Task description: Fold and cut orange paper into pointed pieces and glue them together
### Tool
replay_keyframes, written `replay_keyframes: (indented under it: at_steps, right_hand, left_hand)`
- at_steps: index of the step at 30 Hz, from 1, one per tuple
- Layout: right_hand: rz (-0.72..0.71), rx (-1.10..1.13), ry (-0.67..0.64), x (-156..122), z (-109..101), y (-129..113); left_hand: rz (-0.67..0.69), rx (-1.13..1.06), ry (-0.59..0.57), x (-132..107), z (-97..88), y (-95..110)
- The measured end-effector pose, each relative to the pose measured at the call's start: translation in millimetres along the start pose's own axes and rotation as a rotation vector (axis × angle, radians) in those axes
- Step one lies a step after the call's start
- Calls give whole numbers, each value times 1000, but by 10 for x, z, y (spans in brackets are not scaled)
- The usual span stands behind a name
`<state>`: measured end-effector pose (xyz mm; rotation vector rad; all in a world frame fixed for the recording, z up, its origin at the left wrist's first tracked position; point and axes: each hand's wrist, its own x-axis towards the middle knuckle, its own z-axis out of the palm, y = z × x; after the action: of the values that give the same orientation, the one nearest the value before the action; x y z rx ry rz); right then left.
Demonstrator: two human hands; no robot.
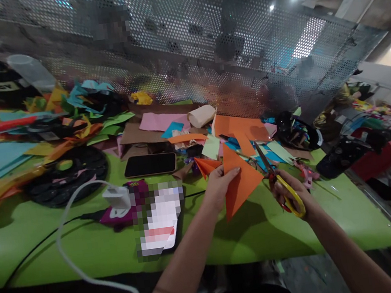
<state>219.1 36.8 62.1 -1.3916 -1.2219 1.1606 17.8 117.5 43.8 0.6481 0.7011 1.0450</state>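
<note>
My left hand pinches a piece of orange paper, triangular in outline, held up above the green table. Its thumb lies across the paper's face. In my right hand is a pair of scissors with yellow handles, the fingers wrapped around the grips. The dark blades point up and away from me, just right of the paper's right corner and apart from it. Behind the paper, another folded orange piece shows near my left fingers; whether that hand holds it too I cannot tell.
Coloured paper scraps litter the back of the green table, below a perforated metal screen. To my left are a dark phone, a lit phone, a white charger with its cable, a black disc and a yellow glue gun.
</note>
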Motion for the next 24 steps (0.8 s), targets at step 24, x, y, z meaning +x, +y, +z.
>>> replay_keyframes:
  at_steps: [24]
  right_hand:
    - [-134,-61,118,239,30,-49]
  left_hand:
    - [-14,116,33,-27,30,-1]
